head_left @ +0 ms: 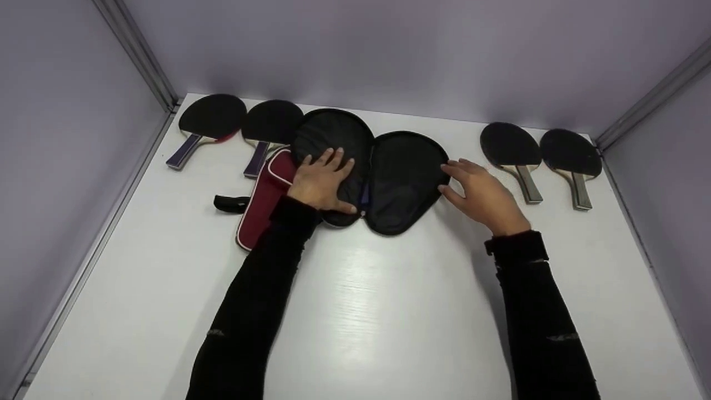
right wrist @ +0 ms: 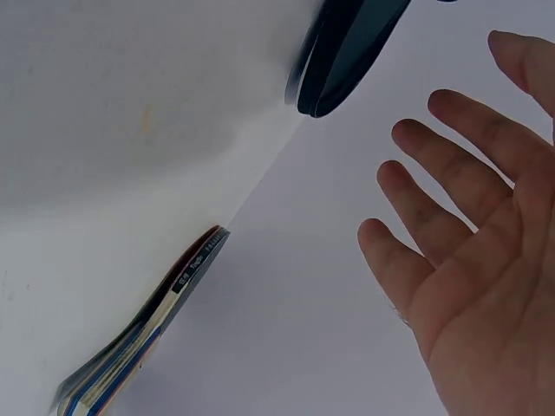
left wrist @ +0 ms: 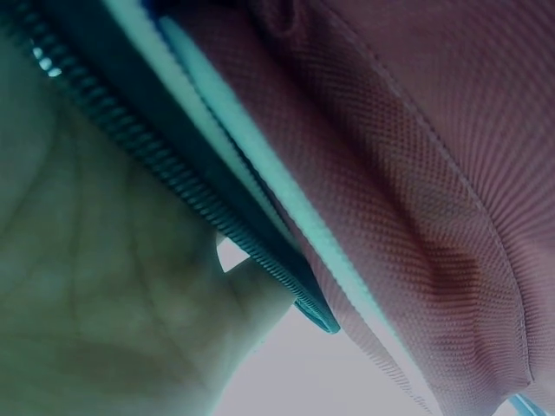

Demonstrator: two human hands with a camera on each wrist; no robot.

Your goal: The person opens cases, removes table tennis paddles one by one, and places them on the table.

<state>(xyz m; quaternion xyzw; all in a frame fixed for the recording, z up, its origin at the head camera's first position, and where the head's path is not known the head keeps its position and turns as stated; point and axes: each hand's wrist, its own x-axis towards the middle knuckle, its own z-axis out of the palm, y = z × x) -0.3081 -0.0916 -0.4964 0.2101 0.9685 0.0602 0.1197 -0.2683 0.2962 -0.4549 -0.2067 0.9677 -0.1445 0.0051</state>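
A paddle case lies unzipped and spread out, its black left half (head_left: 355, 166) and black right half (head_left: 405, 178) side by side. My left hand (head_left: 319, 180) rests on the left half, fingers spread. At the outer edge of the right half is my right hand (head_left: 480, 191), its fingers loosely extended; whether the fingertips touch the rim I cannot tell. In the right wrist view that hand (right wrist: 486, 217) holds nothing. Partly under the left half and left forearm lies a red case with white piping (head_left: 261, 205), its red fabric (left wrist: 416, 173) close up in the left wrist view.
Two table tennis paddles lie at the back left, one at the corner (head_left: 214, 116) and another (head_left: 272, 122) beside the cases. Two more, a nearer one (head_left: 511, 147) and an outer one (head_left: 572, 153), lie at right. A black strap (head_left: 230, 204) sticks out leftward. Walls enclose the white table (head_left: 389, 311).
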